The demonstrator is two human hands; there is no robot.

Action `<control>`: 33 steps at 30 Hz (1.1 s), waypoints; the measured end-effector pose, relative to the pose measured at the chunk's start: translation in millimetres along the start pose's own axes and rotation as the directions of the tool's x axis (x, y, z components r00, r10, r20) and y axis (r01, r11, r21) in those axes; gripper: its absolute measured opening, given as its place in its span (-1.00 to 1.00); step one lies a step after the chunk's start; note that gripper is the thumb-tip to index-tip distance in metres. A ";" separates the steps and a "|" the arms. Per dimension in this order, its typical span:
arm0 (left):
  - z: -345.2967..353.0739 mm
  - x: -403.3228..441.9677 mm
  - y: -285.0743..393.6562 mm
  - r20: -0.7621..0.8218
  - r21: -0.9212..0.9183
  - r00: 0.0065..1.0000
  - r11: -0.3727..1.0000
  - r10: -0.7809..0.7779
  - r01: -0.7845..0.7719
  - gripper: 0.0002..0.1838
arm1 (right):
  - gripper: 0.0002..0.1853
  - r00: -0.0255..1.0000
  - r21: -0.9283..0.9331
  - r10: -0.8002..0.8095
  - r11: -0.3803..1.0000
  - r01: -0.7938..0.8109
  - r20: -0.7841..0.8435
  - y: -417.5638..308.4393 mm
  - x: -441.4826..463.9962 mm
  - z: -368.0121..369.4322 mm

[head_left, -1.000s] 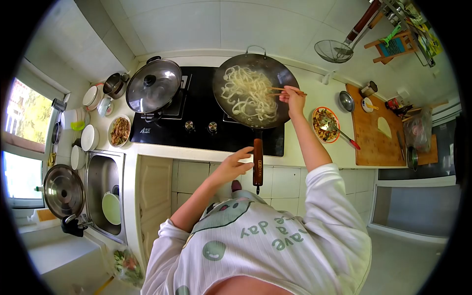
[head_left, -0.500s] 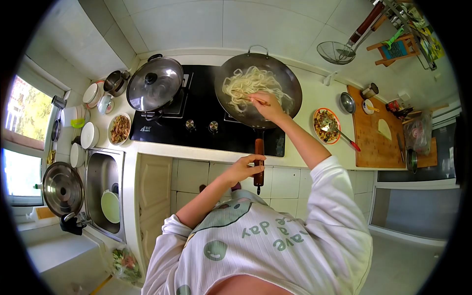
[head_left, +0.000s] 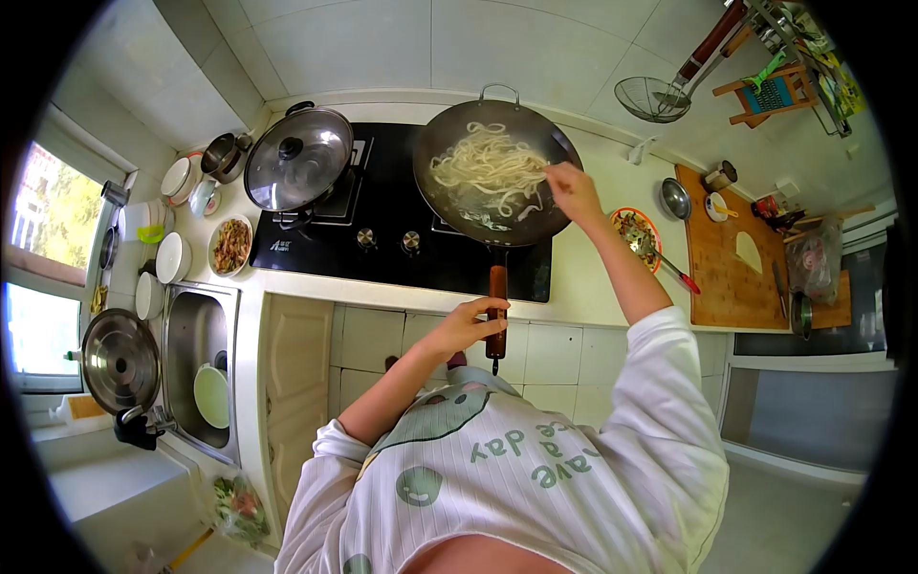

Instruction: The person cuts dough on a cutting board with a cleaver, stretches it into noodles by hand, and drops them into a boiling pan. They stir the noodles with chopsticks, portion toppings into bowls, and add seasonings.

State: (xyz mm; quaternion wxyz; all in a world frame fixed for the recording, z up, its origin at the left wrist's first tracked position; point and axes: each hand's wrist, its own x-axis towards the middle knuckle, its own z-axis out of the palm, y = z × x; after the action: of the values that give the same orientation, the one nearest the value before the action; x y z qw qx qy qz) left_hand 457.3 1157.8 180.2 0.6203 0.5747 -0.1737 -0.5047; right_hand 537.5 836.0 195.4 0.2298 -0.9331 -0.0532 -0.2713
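Pale noodles [head_left: 490, 168] lie in a heap in a dark wok [head_left: 445, 206] on the black stove. My left hand [head_left: 470, 323] is at the wok's wooden handle [head_left: 497, 287], its fingers resting round the upper side. My right hand [head_left: 574, 189] is closed above the wok's right rim, beside the noodles. The chopsticks it held in the earlier views are mostly hidden now. A plate of chopped food [head_left: 623, 222] with a red-handled spatula [head_left: 687, 280] sits to the right, partly behind my right forearm.
A lidded pan [head_left: 298, 167] stands on the left burner. Beside it are a bowl of cooked food [head_left: 230, 246] and a sink [head_left: 198, 325]. At right lies a wooden board [head_left: 727, 277] with a knife, near a metal bowl [head_left: 674, 198]. A strainer [head_left: 653, 99] hangs above.
My left hand has come onto the wok handle. My right hand went left over the noodles, then back to the right rim. The noodles have shifted into a different heap.
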 end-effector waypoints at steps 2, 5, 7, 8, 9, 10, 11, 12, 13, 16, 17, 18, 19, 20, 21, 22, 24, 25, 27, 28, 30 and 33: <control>2.0 -3.1 3.0 -0.006 -0.005 1.000 1.000 0.001 -0.001 -0.55 | -0.83 0.962 0.237 0.261 0.942 -0.236 -0.081 7.3 0.3 -11.5; 5.0 -6.5 6.9 -0.022 0.022 1.000 1.000 -0.009 0.009 -0.60 | -0.83 0.801 0.508 0.589 0.724 -0.466 -0.105 20.2 -2.9 -24.0; 5.8 -7.9 7.6 -0.023 -0.004 1.000 1.000 -0.010 0.010 -0.61 | -0.83 0.744 0.547 0.658 0.667 -0.506 -0.114 25.8 -7.9 -18.9; 5.6 -7.9 6.5 -0.025 -0.004 1.000 1.000 -0.008 0.008 -0.61 | -0.83 0.716 0.603 0.696 0.595 -0.532 -0.057 28.3 -12.9 -9.1; 5.1 -7.4 4.6 -0.023 -0.023 1.000 1.000 -0.014 0.014 -0.61 | -0.83 0.686 0.652 0.728 0.519 -0.553 0.003 29.2 -16.2 0.6; 4.7 -7.1 3.3 -0.022 -0.043 1.000 0.999 -0.020 0.019 -0.61 | -0.83 0.692 0.703 0.722 0.489 -0.516 0.005 30.0 -17.5 11.6; 5.2 -8.7 4.3 -0.025 -0.043 1.000 0.999 -0.018 0.017 -0.61 | -0.83 0.695 0.704 0.719 0.490 -0.515 0.008 24.5 -15.1 17.0; 6.1 -11.4 6.0 -0.024 -0.047 1.000 0.999 -0.013 0.012 -0.62 | -0.83 0.691 0.735 0.722 0.447 -0.510 0.040 18.4 -13.2 22.9; 6.4 -13.5 6.7 -0.024 -0.052 1.000 0.999 -0.009 0.008 -0.62 | -0.83 0.688 0.763 0.722 0.403 -0.506 0.074 12.5 -11.4 28.4; 3.4 -16.3 6.1 -0.006 -0.073 1.000 0.997 -0.029 0.028 -0.60 | -0.82 0.729 0.796 0.676 0.379 -0.472 0.111 -12.8 0.4 23.1; 3.6 -18.6 8.7 -0.019 -0.079 1.000 0.997 -0.024 0.022 -0.60 | -0.82 0.761 0.817 0.638 0.373 -0.439 0.118 -24.8 5.0 15.8; 3.9 -22.6 13.7 -0.022 -0.059 1.000 0.998 -0.020 0.018 -0.58 | -0.80 0.796 0.792 0.596 0.434 -0.430 0.106 -36.5 11.0 4.5; 1.9 -27.3 15.9 -0.040 -0.044 0.999 0.999 -0.014 0.012 -0.56 | -0.78 0.854 0.774 0.514 0.508 -0.378 0.080 -22.5 11.3 3.8; -4.2 -30.2 12.9 -0.032 -0.036 0.999 0.999 0.014 -0.015 -0.49 | -0.77 0.889 0.610 0.458 0.697 -0.378 0.028 -21.5 17.9 -5.1; -7.6 -34.6 15.3 -0.051 -0.005 0.999 1.000 0.015 -0.016 -0.44 | -0.76 0.917 0.406 0.398 0.842 -0.355 -0.025 -20.4 23.8 -14.3; -11.3 -39.9 17.7 -0.080 -0.021 0.996 0.999 0.033 -0.035 -0.43 | -0.74 0.910 0.444 0.410 0.828 -0.343 -0.062 -50.6 28.5 -33.0; -23.8 -54.7 24.0 -0.136 -0.064 0.989 0.995 0.063 -0.072 -0.41 | -0.74 0.926 0.564 0.352 0.796 -0.220 -0.136 -87.3 26.5 -40.6; -31.3 -62.8 28.0 -0.155 -0.085 0.985 0.992 0.074 -0.088 -0.40 | -0.74 0.933 0.524 0.311 0.833 -0.176 -0.180 -92.5 24.1 -35.7; -50.2 -82.9 31.1 -0.219 -0.094 0.972 0.990 0.084 -0.107 -0.44 | -0.78 0.983 0.341 0.175 0.929 -0.145 -0.058 -100.9 20.3 -26.4; -65.2 -90.0 29.3 -0.268 -0.168 0.960 0.978 0.078 -0.127 -0.46 | -0.78 0.987 0.355 0.150 0.927 -0.121 -0.055 -110.5 22.5 -23.0; -100.9 -103.5 17.5 -0.367 -0.272 0.928 0.947 0.062 -0.171 -0.52 | -0.78 0.979 0.322 0.054 0.947 0.012 -0.196 -151.7 27.2 -29.8; -170.9 -141.6 -8.8 -0.504 -0.381 0.857 0.863 0.106 -0.331 -0.53 | -0.79 0.973 0.237 -0.040 0.967 0.096 -0.228 -197.9 38.7 -25.1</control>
State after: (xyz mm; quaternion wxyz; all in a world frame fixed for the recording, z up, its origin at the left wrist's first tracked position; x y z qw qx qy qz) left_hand 528.5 1368.2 176.3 0.8150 0.4933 0.0374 -0.3017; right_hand 513.8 999.4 313.9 0.3389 -0.8589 -0.0928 -0.3726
